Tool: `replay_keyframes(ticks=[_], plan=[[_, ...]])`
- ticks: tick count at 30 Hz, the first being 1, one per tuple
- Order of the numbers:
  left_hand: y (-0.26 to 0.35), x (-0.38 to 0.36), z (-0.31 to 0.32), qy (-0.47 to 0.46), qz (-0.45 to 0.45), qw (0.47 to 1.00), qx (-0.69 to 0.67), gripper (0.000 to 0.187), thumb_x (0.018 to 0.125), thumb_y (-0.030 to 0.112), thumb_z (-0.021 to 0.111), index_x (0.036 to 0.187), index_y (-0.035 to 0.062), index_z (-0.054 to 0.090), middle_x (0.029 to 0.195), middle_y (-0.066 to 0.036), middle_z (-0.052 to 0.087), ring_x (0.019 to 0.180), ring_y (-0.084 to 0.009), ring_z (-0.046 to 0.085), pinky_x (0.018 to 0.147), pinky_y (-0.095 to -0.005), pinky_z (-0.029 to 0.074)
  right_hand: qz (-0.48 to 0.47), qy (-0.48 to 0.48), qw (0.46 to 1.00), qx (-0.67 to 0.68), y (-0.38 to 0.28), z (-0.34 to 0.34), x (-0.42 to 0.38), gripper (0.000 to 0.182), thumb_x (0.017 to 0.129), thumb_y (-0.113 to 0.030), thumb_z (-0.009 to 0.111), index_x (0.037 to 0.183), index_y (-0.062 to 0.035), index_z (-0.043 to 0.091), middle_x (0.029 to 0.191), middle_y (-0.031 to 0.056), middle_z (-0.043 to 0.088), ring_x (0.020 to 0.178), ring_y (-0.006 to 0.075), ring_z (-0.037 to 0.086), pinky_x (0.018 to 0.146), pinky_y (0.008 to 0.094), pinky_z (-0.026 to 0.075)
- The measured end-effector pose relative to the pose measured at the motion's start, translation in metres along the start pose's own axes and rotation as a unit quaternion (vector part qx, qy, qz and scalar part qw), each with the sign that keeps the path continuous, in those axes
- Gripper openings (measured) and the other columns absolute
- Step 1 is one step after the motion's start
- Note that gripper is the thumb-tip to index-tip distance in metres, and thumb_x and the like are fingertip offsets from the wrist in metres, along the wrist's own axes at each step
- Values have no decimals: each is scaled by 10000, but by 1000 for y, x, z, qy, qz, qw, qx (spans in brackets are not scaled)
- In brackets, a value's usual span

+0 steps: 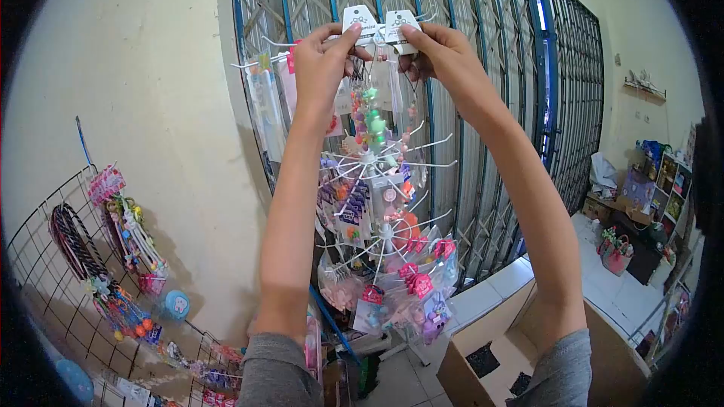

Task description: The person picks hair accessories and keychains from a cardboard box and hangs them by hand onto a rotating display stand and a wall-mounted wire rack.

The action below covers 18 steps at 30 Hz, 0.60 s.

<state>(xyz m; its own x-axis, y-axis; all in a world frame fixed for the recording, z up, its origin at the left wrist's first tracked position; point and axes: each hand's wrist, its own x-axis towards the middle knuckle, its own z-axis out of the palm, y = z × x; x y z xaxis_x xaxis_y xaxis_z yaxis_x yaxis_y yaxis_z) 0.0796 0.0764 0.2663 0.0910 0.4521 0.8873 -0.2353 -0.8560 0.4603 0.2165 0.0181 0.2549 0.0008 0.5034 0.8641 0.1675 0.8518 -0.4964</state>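
Both arms reach up to the top of a white display rack (366,158) with wire hooks. My left hand (326,56) pinches a white card tag (359,18) between thumb and fingers. Beside it, my right hand (441,49) grips a second white card tag (400,24). Beaded straps hang below the tags, among them a green and pastel one (375,122) and a thin pink one (411,117). Whether the straps' loops sit on a hook cannot be made out. Packaged accessories (351,203) hang on the lower tiers.
Behind the rack stands a folding metal gate (483,105). At the left, a black wire grid (45,256) carries braided and beaded items. An open cardboard box (467,373) is at the lower right. Shelves (670,181) and a bag (617,255) are farther right.
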Motion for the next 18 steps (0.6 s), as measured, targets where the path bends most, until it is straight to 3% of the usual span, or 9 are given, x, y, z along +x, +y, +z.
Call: replay_keyframes(ticks=[18], plan=[[-1, 21, 7, -20, 4, 999, 28, 209, 703, 196, 544, 735, -11, 555, 536, -53, 530, 398, -38, 390, 390, -154, 283, -11, 25, 1000, -7, 0, 3, 22, 249, 781, -209, 453, 763, 26, 532, 582, 62, 525, 471, 90, 461, 457, 201, 354]])
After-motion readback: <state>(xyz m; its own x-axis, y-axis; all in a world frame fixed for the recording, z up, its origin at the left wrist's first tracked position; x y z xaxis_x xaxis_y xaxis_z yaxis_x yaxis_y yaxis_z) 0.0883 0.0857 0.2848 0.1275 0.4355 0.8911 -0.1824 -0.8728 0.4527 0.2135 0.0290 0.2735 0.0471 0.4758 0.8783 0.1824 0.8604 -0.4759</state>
